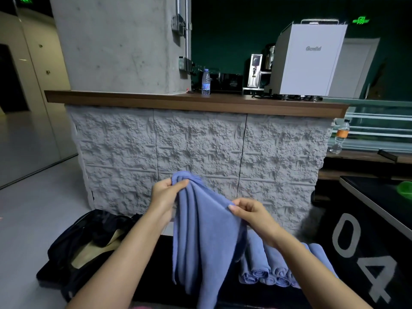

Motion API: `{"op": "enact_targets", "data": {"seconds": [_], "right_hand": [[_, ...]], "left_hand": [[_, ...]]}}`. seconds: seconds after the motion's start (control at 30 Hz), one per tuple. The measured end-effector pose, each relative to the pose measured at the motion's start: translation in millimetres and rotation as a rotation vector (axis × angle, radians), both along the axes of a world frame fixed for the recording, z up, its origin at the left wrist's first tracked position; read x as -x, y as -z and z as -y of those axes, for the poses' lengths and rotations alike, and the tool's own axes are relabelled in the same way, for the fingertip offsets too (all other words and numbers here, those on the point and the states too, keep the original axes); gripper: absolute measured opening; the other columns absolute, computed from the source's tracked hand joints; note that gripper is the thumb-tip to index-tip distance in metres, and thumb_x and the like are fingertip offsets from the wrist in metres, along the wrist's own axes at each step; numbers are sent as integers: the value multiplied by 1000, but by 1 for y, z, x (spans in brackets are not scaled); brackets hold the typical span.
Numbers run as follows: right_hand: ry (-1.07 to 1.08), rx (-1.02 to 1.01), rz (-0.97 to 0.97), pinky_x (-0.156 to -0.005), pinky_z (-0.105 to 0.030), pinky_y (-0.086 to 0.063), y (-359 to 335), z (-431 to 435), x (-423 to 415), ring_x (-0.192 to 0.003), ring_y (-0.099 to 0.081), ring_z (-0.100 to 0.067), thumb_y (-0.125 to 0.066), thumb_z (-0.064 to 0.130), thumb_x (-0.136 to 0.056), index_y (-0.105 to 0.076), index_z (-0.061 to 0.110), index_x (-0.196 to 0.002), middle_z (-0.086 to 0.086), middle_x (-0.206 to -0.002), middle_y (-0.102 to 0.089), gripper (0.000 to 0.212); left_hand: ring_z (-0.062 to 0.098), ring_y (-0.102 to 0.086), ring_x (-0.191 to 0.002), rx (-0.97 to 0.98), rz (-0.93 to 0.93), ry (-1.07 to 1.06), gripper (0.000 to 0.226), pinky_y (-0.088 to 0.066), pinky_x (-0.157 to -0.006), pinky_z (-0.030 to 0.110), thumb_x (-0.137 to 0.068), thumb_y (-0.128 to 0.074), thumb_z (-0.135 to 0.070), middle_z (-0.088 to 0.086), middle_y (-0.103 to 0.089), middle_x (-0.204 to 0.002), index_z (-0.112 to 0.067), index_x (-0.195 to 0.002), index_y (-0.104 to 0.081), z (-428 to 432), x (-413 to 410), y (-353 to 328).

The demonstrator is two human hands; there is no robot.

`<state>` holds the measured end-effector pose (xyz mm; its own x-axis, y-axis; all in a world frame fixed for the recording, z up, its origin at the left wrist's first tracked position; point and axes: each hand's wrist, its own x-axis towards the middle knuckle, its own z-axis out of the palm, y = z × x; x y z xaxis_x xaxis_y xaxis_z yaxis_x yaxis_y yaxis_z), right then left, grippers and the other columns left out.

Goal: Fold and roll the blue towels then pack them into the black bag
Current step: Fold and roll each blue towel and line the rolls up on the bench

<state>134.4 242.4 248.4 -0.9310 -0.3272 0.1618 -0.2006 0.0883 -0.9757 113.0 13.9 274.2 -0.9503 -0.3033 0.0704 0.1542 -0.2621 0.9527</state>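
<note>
A blue towel point(205, 237) hangs in loose folds in front of me, held up in the air. My left hand point(166, 194) pinches its top corner. My right hand point(252, 214) pinches the upper edge further right and a little lower. Several rolled blue towels point(267, 273) lie side by side on the dark surface under my right forearm. The black bag point(89, 239) lies open at the lower left, showing a tan lining inside.
A rough grey stone counter point(200, 148) with a wooden top stands close in front, carrying a water bottle point(206, 82) and a white machine point(312, 61). A black table marked 04 point(365, 248) is at the right. Grey floor lies to the left.
</note>
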Motion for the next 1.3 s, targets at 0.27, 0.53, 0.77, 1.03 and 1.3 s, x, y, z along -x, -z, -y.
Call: {"op": "enact_targets", "data": {"seconds": [0.27,0.53,0.77,1.03,1.3], "right_hand": [[53,-188,-150,-49,-25,-28,-4,-28,4,-52,-34,-17,-67,16,-87,-62,15,-102,-7,-55,-41,16],[-135,168,21,-64,-18,-46,-22,-19,-1,-72,-59,-15,-54,-1,-89,-68,7,-100,-4,-77,-66,19],[73,-28,-204,-54,-17,-39,-37,9,0,-52,-47,-7,-70,-6,-78,-69,11,-76,-8,-57,-58,17],[140,-103,-368,-67,-22,-41,-35,24,7,-67,-53,-5,-72,14,-82,-64,27,-81,11,-68,-61,15],[324,-96,-320,-56,-27,-33,-29,30,11,-57,-40,-11,-81,25,-72,-58,16,-64,2,-58,-50,26]], "left_hand": [[17,-57,-64,15,53,-204,12,-49,-59,24,-80,-68,-2,8,-64,-72,-7,-70,-65,36,11,11],[13,-58,-61,38,87,-138,18,-49,-54,21,-79,-68,3,1,-65,-64,-13,-71,-66,27,10,15],[15,-63,-69,107,116,67,12,-50,-59,22,-78,-69,2,7,-68,-78,-8,-85,-67,-6,-2,12],[7,-57,-48,115,99,181,11,-45,-47,15,-79,-67,4,2,-67,-60,-3,-87,-70,-44,-20,3],[9,-60,-53,93,46,219,13,-46,-45,17,-80,-65,6,9,-69,-74,-1,-90,-68,-60,-34,-3]]}}
